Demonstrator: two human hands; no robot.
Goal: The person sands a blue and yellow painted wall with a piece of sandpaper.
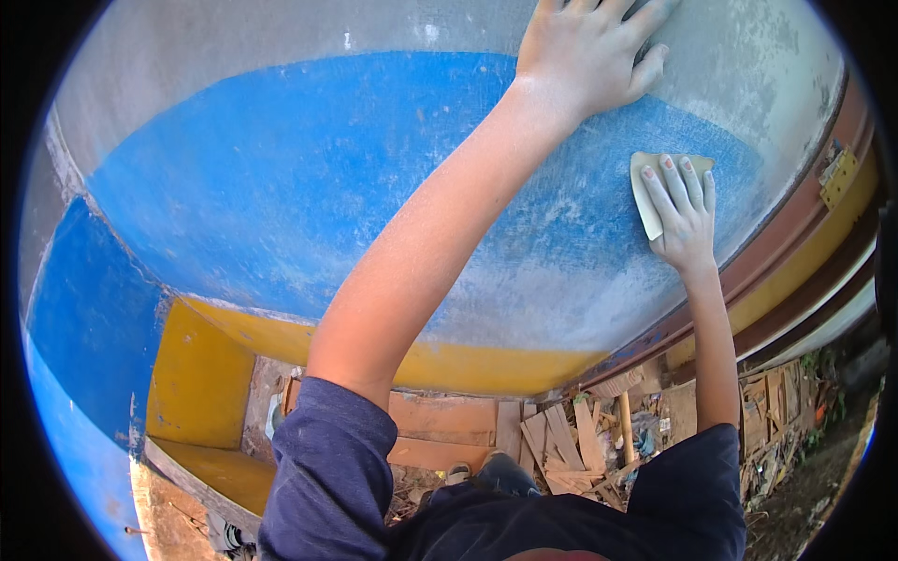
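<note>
Pressing pale sheet (644, 201) onto right part of blue band (327, 140) with outstretched fingers (691, 185) of right hand (685, 224); resting left hand (585, 56), with fingers splayed, just above band. Seemingly well rubbed at band's cloudy lower right; probably much left across its solider left.

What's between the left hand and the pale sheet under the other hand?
Just bare wall with worn blue paint: no object lies between the left hand and the pale sheet in the head view.
</note>
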